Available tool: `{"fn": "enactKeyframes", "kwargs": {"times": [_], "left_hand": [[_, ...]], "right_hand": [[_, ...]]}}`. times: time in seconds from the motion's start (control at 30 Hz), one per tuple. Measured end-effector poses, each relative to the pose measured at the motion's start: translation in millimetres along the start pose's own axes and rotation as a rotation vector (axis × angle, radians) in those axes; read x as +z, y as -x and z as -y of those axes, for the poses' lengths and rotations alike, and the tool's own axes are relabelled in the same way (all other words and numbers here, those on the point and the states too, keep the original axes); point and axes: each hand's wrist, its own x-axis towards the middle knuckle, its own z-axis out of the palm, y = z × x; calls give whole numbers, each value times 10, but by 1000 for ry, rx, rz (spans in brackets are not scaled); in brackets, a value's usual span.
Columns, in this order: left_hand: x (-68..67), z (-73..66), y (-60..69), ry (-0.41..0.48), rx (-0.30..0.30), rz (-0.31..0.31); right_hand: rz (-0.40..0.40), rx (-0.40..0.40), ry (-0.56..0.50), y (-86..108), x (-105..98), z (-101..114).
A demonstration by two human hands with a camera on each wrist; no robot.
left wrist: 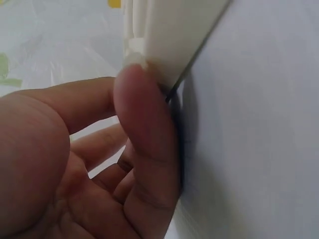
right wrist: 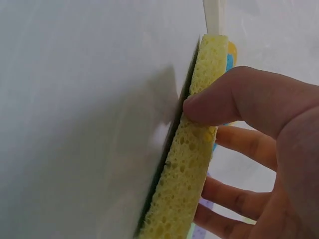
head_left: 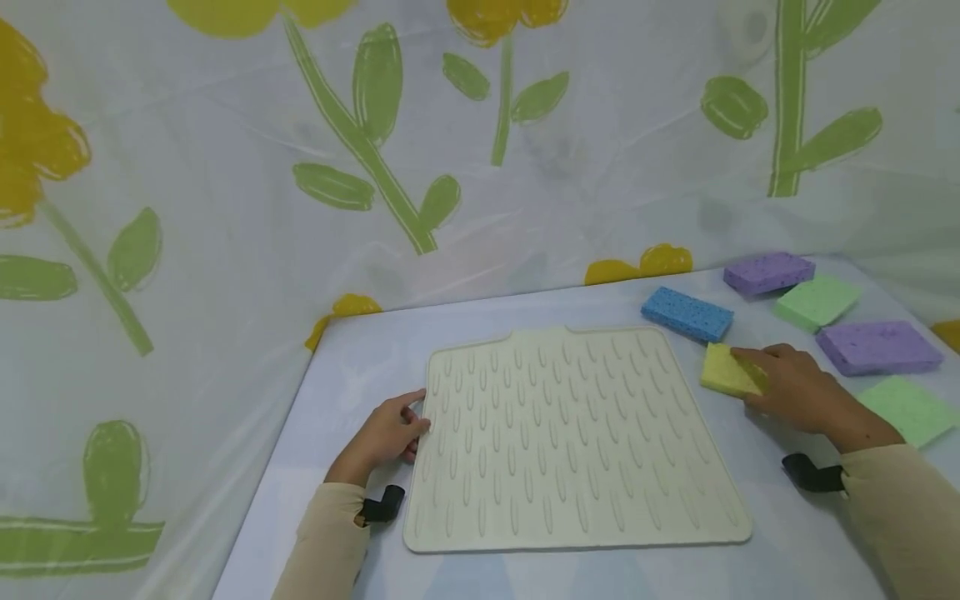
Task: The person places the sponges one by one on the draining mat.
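A cream mat (head_left: 555, 442) with raised oval ridges lies flat on the white table. My left hand (head_left: 388, 432) is at its left edge; in the left wrist view, the thumb and a finger of that hand (left wrist: 144, 119) meet at the mat's edge (left wrist: 174, 35). To the right of the mat, my right hand (head_left: 802, 387) holds a yellow sponge (head_left: 723, 371). The right wrist view shows the thumb of this hand (right wrist: 249, 107) on the side of the porous yellow sponge (right wrist: 184, 164), with the fingers on its far side.
A blue sponge (head_left: 686, 312) lies just behind the yellow one. Farther right are purple sponges (head_left: 768, 271) (head_left: 879, 346) and green sponges (head_left: 817, 300) (head_left: 907, 408). A white cloth (head_left: 225, 208) with yellow flowers and green leaves hangs behind the table (head_left: 337, 350).
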Motion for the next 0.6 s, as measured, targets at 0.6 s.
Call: {"fn": "enactKeyframes", "kwargs": {"times": [0.6], "left_hand": [[-9, 62, -25, 60, 38, -1]], "right_hand": [[-194, -121, -9, 61, -6, 295]]}}
